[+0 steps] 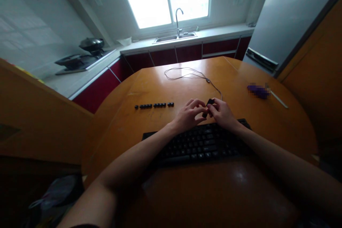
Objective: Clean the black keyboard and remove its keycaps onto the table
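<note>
Both hands meet over the far edge of a black keyboard [200,144] that lies on a round orange-brown wooden tabletop [240,185]. Between them sits a small black piece [209,106], dark and blocky, about the look of a single key cap; its exact shape is too small and shadowed to make out. The left hand [188,114] has its fingers curled, thumb and forefinger tips pinched against the left side of the piece. The right hand [222,113] closes its grip on the piece from the other side, fingers folded over its top. The piece is held just above the keyboard's back edge, near the middle of the tabletop.

The keyboard is dark all over, with rows of keys catching faint light. Its thin cable [187,73] runs away from the hands and loops loosely on the far part of the tabletop. To the left of the hands, well apart from them, a row of small black key caps [155,105] lies in a line on the wood. On the right side of the tabletop lies a purple object [258,91], blurred, with a pale slim stick [279,99] just beside it.
</note>
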The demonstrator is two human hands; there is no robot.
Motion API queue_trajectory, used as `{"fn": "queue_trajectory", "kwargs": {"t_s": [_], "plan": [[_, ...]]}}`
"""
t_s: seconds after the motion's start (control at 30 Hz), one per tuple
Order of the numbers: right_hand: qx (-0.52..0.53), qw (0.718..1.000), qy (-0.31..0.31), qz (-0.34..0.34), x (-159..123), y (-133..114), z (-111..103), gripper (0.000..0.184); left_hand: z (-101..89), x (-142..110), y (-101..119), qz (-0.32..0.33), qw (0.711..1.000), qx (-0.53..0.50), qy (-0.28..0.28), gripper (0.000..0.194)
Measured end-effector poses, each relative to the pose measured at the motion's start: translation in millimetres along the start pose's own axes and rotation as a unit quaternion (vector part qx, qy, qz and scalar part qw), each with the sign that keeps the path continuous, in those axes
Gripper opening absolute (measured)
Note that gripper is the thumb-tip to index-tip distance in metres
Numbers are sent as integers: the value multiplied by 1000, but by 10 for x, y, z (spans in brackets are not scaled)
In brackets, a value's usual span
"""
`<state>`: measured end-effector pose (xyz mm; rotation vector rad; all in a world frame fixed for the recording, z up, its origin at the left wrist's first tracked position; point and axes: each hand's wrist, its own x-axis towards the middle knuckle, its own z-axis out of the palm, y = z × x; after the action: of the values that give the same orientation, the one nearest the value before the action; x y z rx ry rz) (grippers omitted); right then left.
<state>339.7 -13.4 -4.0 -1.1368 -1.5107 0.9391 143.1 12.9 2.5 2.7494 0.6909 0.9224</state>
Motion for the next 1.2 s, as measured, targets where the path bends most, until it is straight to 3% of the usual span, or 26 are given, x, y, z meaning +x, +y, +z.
{"fn": "queue_trajectory", "kwargs": {"t_s": [0.2, 0.5, 0.73, 0.9, 1.07, 1.2], "plan": [[-9, 1000, 8, 19, -11, -16, -3, 21, -3, -3, -8, -27, 999, -25, 3, 18], [38, 997, 9, 64, 7, -11, 11, 24, -22, -4, 24, -18, 999, 28, 0, 16], [69, 996, -18, 56, -14, -8, 57, 26, -2, 20, 50, -46, 996, 12, 73, 15], [60, 996, 6, 61, -11, -18, 56, 23, -232, 40, -248, -135, 984, 88, 76, 9], [46, 997, 17, 64, 18, 13, 35, 21, -434, -117, -710, -246, 956, 156, -18, 6], [56, 997, 12, 57, 17, 33, 50, 23, -440, -236, -848, -261, 949, 169, -52, 9]]}}
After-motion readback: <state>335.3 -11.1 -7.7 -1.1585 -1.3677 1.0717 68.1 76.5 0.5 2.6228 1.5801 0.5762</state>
